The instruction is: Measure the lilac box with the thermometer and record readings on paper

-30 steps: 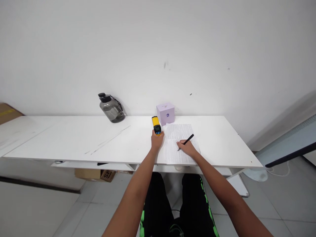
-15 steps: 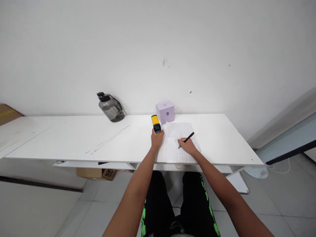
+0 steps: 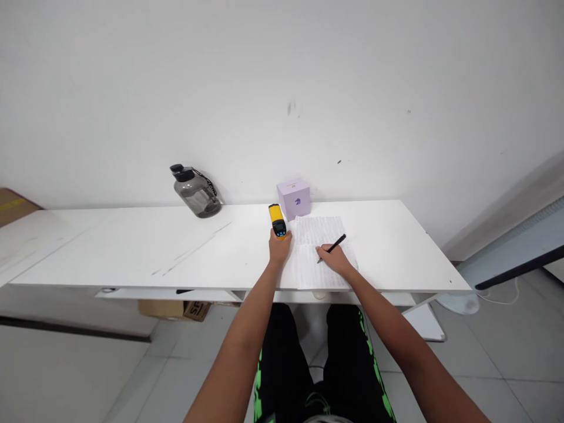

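Nothing on the desk (image 3: 132, 247) has shifted; only the view drifts. Left hand (image 3: 279, 247) stays closed around the yellow thermometer (image 3: 277, 220), aimed at the purple box (image 3: 294, 198) just beyond it. Right hand (image 3: 335, 259) pinches the pen (image 3: 332, 248), tip on the paper (image 3: 321, 249) beneath; leaning on it could slide the loose sheet.

White table (image 3: 132, 247) bears bottle (image 3: 195, 192), lilac box (image 3: 294, 198), paper sheet (image 3: 319, 238).

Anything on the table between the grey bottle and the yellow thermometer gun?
Head view: nothing stands between the grey bottle and the yellow thermometer gun, only bare white table with faint dark scuff lines.
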A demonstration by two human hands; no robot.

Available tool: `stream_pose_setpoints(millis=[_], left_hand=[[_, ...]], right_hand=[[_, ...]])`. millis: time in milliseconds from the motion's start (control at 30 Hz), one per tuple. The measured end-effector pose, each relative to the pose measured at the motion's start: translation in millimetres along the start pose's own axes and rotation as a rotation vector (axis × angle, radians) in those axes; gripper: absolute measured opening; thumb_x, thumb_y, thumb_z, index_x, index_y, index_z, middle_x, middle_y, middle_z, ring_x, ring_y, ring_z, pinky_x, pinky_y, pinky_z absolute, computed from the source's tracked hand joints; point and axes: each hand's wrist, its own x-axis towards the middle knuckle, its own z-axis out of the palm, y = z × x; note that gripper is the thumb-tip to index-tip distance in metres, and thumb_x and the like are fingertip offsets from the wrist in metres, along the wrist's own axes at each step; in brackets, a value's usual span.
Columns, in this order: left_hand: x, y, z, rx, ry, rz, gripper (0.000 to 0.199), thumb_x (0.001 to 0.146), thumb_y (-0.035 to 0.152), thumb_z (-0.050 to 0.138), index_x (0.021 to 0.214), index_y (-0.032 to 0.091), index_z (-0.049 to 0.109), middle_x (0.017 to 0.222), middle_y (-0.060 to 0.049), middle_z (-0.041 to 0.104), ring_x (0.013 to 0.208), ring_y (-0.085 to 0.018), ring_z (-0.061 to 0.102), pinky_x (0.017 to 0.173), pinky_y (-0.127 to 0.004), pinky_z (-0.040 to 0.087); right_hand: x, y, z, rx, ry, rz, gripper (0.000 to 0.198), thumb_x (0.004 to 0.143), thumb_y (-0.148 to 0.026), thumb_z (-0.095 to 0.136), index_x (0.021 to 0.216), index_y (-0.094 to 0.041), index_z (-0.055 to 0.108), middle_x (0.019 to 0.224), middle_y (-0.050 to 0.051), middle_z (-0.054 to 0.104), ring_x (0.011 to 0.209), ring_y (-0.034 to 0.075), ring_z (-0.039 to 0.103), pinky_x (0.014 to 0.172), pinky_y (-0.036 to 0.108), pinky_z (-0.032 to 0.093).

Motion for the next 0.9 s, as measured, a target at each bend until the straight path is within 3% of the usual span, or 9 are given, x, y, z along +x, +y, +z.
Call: stream_pose_setpoints(millis=[133, 233, 333, 400, 500, 600, 667, 733, 900], left_hand=[[-1, 1, -3, 0.017, -0.008, -0.007, 0.034, 0.072, 0.037, 0.071, 0.095, 0.021, 0.051, 0.082, -0.002, 0.062, 0.078, -0.017, 0.060, 0.078, -0.033, 0.048], [0, 1, -4, -0.014, -0.010, 0.031, 0.060, 0.067, 0.037, 0.077, 0.115, 0.021, 0.045, 0.105, -0.007, 0.061, 0.093, -0.019, 0.061, 0.087, -0.036, 0.049], [-9, 1, -9, -0.058, 0.083, 0.119, 0.093, 0.064, 0.035, 0.080, 0.139, 0.020, 0.026, 0.140, -0.018, 0.041, 0.127, -0.024, 0.048, 0.104, -0.039, 0.042], [-33, -2, -18, -0.023, 0.143, 0.156, 0.101, 0.066, 0.036, 0.077, 0.146, 0.020, 0.018, 0.150, -0.020, 0.028, 0.141, -0.027, 0.033, 0.113, -0.043, 0.035], [-97, -13, -43, 0.140, 0.056, 0.218, 0.082, 0.079, 0.041, 0.066, 0.148, 0.022, 0.025, 0.151, -0.018, 0.033, 0.144, -0.028, 0.031, 0.116, -0.048, 0.030], [-163, -31, -68, 0.415, -0.207, 0.391, 0.059, 0.085, 0.039, 0.059, 0.141, 0.034, 0.045, 0.145, -0.011, 0.048, 0.145, -0.031, 0.031, 0.120, -0.057, 0.017], [-188, -45, -74, 0.574, -0.299, 0.453, 0.060, 0.084, 0.037, 0.059, 0.142, 0.040, 0.046, 0.148, -0.009, 0.047, 0.146, -0.034, 0.029, 0.119, -0.063, 0.009], [-194, -58, -70, 0.647, -0.272, 0.517, 0.060, 0.083, 0.032, 0.059, 0.141, 0.037, 0.050, 0.149, -0.009, 0.047, 0.144, -0.035, 0.031, 0.118, -0.063, 0.011], [-181, -87, -46, 0.701, -0.021, 0.590, 0.046, 0.083, 0.030, 0.059, 0.128, 0.030, 0.062, 0.139, -0.013, 0.056, 0.137, -0.036, 0.041, 0.114, -0.061, 0.025]], right_hand=[[0, -1, -1, -0.005, 0.002, -0.001, 0.040, 0.080, -0.048, 0.052, 0.052, -0.021, 0.046, 0.052, -0.002, 0.044, 0.056, 0.014, 0.041, 0.054, 0.027, 0.033], [-1, -1, -1, -0.006, 0.011, 0.011, 0.040, 0.080, -0.048, 0.052, 0.052, -0.021, 0.044, 0.051, -0.003, 0.041, 0.055, 0.013, 0.039, 0.054, 0.027, 0.032], [-2, -1, 0, 0.009, 0.016, -0.002, 0.040, 0.080, -0.048, 0.052, 0.052, -0.022, 0.040, 0.052, -0.004, 0.037, 0.055, 0.013, 0.037, 0.054, 0.027, 0.030], [-2, 0, 1, 0.022, 0.016, -0.007, 0.041, 0.080, -0.047, 0.052, 0.052, -0.022, 0.035, 0.051, -0.004, 0.035, 0.054, 0.012, 0.035, 0.053, 0.027, 0.029], [-1, 2, 1, 0.029, 0.013, -0.001, 0.042, 0.080, -0.047, 0.052, 0.052, -0.023, 0.033, 0.050, -0.004, 0.035, 0.053, 0.012, 0.035, 0.052, 0.027, 0.029], [0, 3, 0, 0.020, -0.004, -0.019, 0.041, 0.080, -0.047, 0.051, 0.052, -0.022, 0.035, 0.051, -0.003, 0.038, 0.054, 0.013, 0.038, 0.053, 0.027, 0.030], [1, 3, 0, 0.012, -0.008, -0.035, 0.041, 0.081, -0.047, 0.051, 0.051, -0.022, 0.036, 0.051, -0.003, 0.038, 0.055, 0.013, 0.039, 0.053, 0.027, 0.031], [1, 4, 0, 0.008, 0.000, -0.043, 0.042, 0.081, -0.048, 0.051, 0.051, -0.022, 0.036, 0.050, -0.003, 0.037, 0.054, 0.013, 0.038, 0.053, 0.027, 0.031], [-1, 4, 1, 0.026, 0.031, -0.039, 0.039, 0.081, -0.047, 0.050, 0.052, -0.022, 0.041, 0.050, -0.003, 0.039, 0.054, 0.013, 0.038, 0.055, 0.027, 0.032]])
